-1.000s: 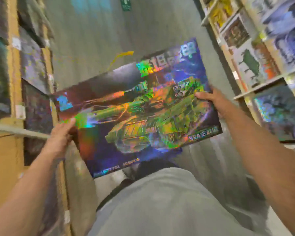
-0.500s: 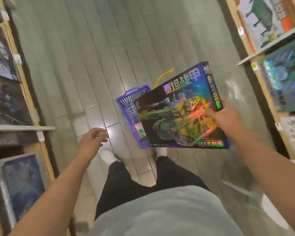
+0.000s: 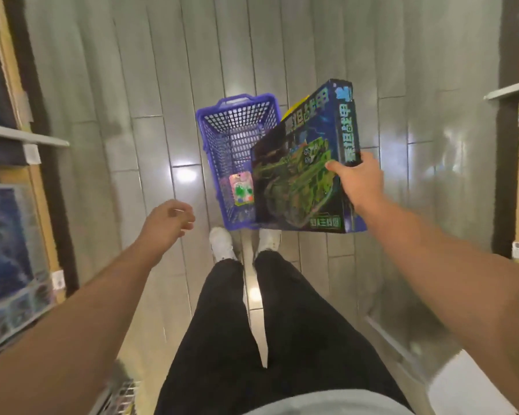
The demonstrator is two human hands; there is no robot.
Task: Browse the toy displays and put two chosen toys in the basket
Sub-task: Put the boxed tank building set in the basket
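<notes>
At the bottom of the frame the person's dark trousers (image 3: pixel 252 324) and white shoes (image 3: pixel 222 244) are pointing up the aisle, toes just short of the basket, which suggests they are standing squarely over it so a box can go straight down.

To the left of centre, the left hand (image 3: pixel 168 221) is hanging free over the floor (image 3: pixel 102 85), fingers loosely curled and holding nothing; it is touching neither box nor basket. It looks to be waiting to steady whatever needs steadying.

To the right of centre, the right hand (image 3: pixel 360 182) is gripping the tank toy box (image 3: pixel 300 175) by its right-hand edge, thumb lying across the printed front and the fingers wrapping behind, out of sight. The box is tilting, its lower left part overlapping the right side of the purple basket (image 3: pixel 237 127), its upper end leaning toward the upper right. That slant seems deliberate: the box is wider than the basket's mouth looks, so it probably has to go in edgewise or end up leaning on the rim. Whether the box is already touching the rim I cannot tell.

Inside the basket, toward its lower left, a small pink-backed toy pack (image 3: pixel 241 190) is lying against the mesh, so by my reading one chosen toy is already in and the box is the second.

Farther out, shelves (image 3: pixel 24 136) of boxed toys are flanking both edges of the frame, blurred.
</notes>
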